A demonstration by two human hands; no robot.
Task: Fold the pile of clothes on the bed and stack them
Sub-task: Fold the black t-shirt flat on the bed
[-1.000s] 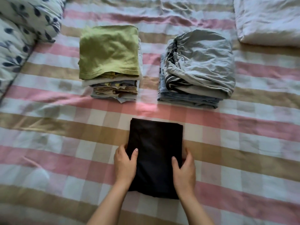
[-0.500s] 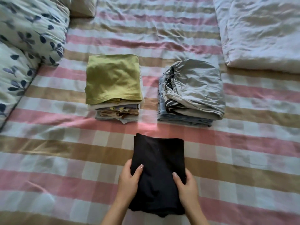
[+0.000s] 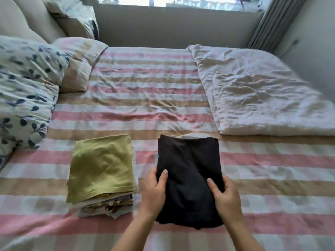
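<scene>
now carrying the black garment off the bed over the grey stack, left hand and right hand in a curled grip on its sides

A sheet checked in pink, beige and white is spread across the whole surface, creased towards the middle. At the left, a white pillow printed with dark blue leaves is seen, and a pillow in pink and beige stripes is set just beside it, touching it. Behind these, plain beige cushions are propped in the upper left corner. A crumpled white quilt is laid flat over the right side. A window is cut off by the top edge, with a grey wall beneath it and a pleated grey curtain hung at its right.
</scene>
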